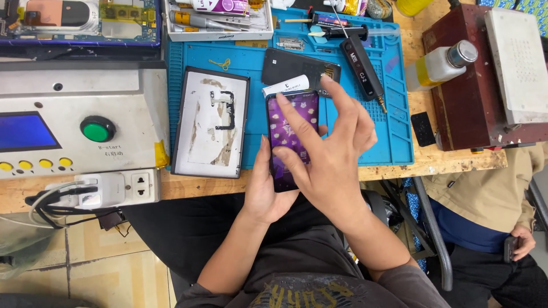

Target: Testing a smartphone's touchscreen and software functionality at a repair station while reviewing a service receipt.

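Two hands meet over the near edge of a wooden workbench (456,162). Largest on it is a grey machine (74,114) with a green button, then a blue work mat (394,114), then a tablet back panel (211,122) lying flat. The left hand (268,191) cradles a smartphone (291,134) with a lit purple screen, fingers closed around it from beneath. The right hand (337,159) spreads open, its fingertips (281,98) touching the screen.

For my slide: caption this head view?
Left hand holds a smartphone; right hand touches its purple screen above a blue mat.
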